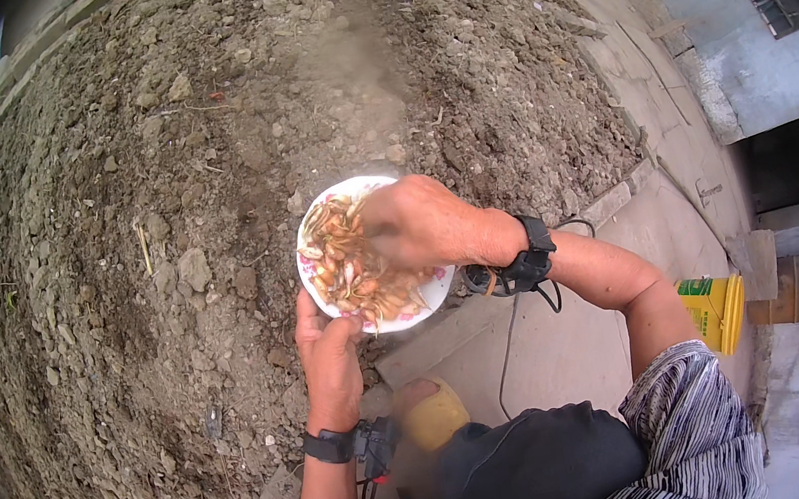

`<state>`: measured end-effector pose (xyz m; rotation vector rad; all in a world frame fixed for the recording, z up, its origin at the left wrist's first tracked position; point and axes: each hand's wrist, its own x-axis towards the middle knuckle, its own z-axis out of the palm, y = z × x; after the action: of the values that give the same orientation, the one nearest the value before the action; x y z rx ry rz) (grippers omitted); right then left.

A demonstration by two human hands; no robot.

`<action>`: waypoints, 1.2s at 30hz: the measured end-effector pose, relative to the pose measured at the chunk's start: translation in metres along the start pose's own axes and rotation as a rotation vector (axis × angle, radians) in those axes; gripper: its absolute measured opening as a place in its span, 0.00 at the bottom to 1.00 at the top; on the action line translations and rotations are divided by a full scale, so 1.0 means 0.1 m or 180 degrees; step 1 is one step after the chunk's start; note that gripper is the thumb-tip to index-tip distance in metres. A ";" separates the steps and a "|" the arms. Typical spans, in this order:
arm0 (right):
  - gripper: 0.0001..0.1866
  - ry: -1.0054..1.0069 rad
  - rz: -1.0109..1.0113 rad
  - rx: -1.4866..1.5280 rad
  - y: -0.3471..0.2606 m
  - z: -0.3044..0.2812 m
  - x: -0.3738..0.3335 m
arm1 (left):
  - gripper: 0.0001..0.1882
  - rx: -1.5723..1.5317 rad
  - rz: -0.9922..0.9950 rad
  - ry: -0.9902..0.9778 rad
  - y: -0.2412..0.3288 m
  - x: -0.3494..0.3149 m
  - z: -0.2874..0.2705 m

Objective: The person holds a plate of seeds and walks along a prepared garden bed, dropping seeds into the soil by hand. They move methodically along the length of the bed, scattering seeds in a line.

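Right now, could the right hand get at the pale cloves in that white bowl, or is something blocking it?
Most likely yes. The right hand is already over the white bowl, fingers down among the cloves. Nothing covers the bowl, and the left hand grips only its near rim from below, leaving the top free.

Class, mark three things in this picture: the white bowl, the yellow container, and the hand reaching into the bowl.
white bowl (431,295), head view, bare rim at lower right.
yellow container (715,309), head view, middle of its side.
right hand (411,223), head view, back of the hand.
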<state>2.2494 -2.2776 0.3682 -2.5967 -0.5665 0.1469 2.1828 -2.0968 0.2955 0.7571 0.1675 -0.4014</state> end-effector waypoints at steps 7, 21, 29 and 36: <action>0.04 0.0355 0.1312 0.1933 0.82 -0.34 0.07 | 0.30 -0.0007 -0.0273 0.0225 -0.21 0.18 -0.13; 0.07 0.1438 0.1398 -0.1641 3.34 -0.69 1.93 | 0.33 -0.0050 -0.0495 0.0529 -0.27 0.24 -0.14; 0.08 0.0481 0.1500 -0.2408 3.55 -0.67 2.51 | 0.35 0.0117 -0.0927 0.0839 -0.23 0.28 -0.16; 0.10 -0.0092 0.1078 -0.2336 4.05 -0.86 2.54 | 0.33 0.0054 -0.1059 0.0745 -0.30 0.25 -0.25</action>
<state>2.6458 -2.5329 0.2517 -3.3987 -0.1937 0.0959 2.1937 -2.1063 0.2517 0.7939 0.5144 -0.6297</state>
